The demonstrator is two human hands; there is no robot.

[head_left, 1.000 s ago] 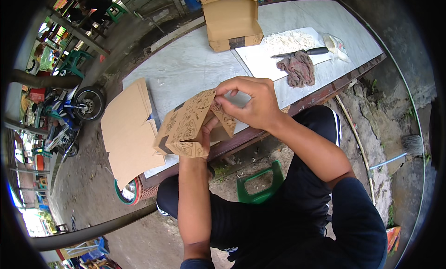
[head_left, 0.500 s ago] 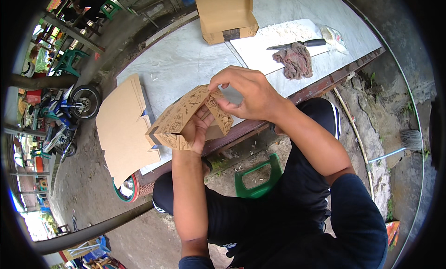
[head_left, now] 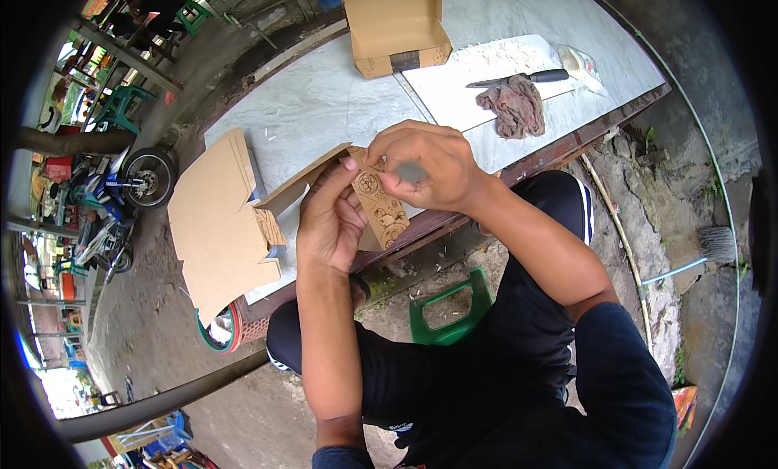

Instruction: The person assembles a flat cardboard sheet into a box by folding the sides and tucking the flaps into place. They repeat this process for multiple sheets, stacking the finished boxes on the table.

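Between my hands is a partly folded brown cardboard box (head_left: 382,215) with dark printed drawings, held tilted above the table's near edge. My left hand (head_left: 331,222) reaches inside it, its thumb up against the corner of a side panel. With fingers bent in a pinch, my right hand (head_left: 433,167) grips the top edge of that same panel, close to the left thumb. Part of the box is hidden behind my hands. To the left lies a stack of flat cardboard blanks (head_left: 215,226) overhanging the table edge.
On the marble-topped table (head_left: 300,96) stands an open cardboard box (head_left: 393,27). A white board (head_left: 438,96), a black-handled knife (head_left: 549,75), a crumpled cloth (head_left: 515,108) and a clear plastic bag (head_left: 585,68) lie right. Below are a green stool (head_left: 454,333) and a basket (head_left: 235,329).
The box has been turned so its open inside shows more. My left thumb has come up to the panel corner, and my right fingers have closed in there.
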